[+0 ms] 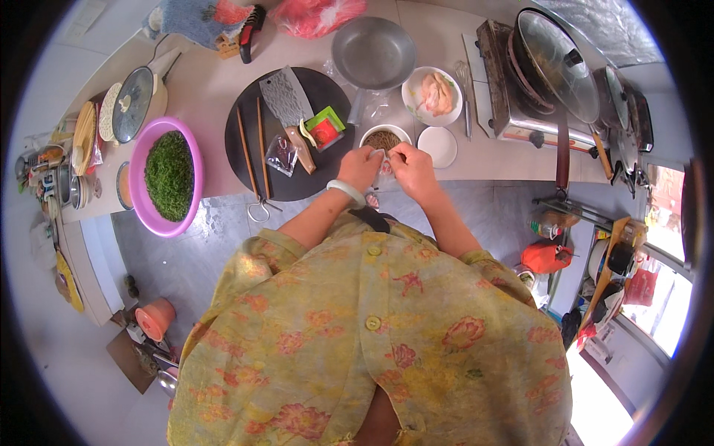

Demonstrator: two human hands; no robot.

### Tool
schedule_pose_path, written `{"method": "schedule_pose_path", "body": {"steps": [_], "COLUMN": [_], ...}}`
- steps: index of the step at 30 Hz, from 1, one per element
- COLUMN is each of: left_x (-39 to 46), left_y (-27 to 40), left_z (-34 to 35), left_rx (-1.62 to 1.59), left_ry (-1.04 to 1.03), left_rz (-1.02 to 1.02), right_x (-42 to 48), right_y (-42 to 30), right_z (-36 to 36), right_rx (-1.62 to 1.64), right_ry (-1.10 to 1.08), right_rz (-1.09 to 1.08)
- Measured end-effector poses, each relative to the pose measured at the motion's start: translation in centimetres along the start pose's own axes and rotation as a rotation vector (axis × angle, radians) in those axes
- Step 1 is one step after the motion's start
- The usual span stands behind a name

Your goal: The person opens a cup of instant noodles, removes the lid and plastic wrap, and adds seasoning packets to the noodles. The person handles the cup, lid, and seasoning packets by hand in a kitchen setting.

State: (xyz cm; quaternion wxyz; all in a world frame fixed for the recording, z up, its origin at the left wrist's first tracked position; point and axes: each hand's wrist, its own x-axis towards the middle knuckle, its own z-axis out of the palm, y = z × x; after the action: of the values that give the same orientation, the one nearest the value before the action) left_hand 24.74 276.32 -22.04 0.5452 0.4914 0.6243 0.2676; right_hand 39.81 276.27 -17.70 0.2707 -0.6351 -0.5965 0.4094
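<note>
My left hand [360, 167] and my right hand [414, 168] are close together at the counter's front edge. Between their fingertips they pinch a small clear packet [385, 171] with red print; the fingers partly cover it. Just behind it stands a white bowl [408, 131] with thin brown strands [381, 139], maybe dry noodles. Left of my hands lies a round black board [332, 178]. On it are a cleaver [285, 97], two wooden sticks [260, 131], a green sachet [329, 116], a red sachet [324, 135] and a clear packet of dark pieces [281, 156].
A frying pan [374, 53] sits behind the bowl. To the right are raw meat [437, 93] in a patterned bowl [410, 106], a white round dish [437, 148], a whisk [466, 100] and a gas stove [535, 131]. A purple basin [196, 167] of chopped greens [170, 175] overhangs the left edge.
</note>
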Motion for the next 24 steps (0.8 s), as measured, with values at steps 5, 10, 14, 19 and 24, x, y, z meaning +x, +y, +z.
{"method": "schedule_pose_path", "body": {"steps": [5,10,14,19,24], "left_x": [0.7,0.9,1.2,2.1,2.0], "left_y": [0.2,0.2,0.2,-1.0,-0.2], "left_z": [0.2,0.9,1.4,1.6,1.3], "left_rx": [0.07,0.206,0.255,0.371,0.435], "left_ry": [-0.055,-0.041,-0.038,-0.06,-0.034], "left_rz": [-0.025,0.055,0.077,0.158,0.19], "right_x": [-1.3,-2.0,-2.0,-2.3,-2.6], "right_y": [0.5,0.7,0.6,0.3,-0.2], "right_z": [0.2,0.0,0.0,-0.3,-0.4], "right_rx": [-0.027,-0.108,-0.149,-0.23,-0.183], "right_ry": [0.116,0.154,0.133,0.109,0.108], "right_rz": [-0.192,-0.341,-0.374,-0.464,-0.454]}}
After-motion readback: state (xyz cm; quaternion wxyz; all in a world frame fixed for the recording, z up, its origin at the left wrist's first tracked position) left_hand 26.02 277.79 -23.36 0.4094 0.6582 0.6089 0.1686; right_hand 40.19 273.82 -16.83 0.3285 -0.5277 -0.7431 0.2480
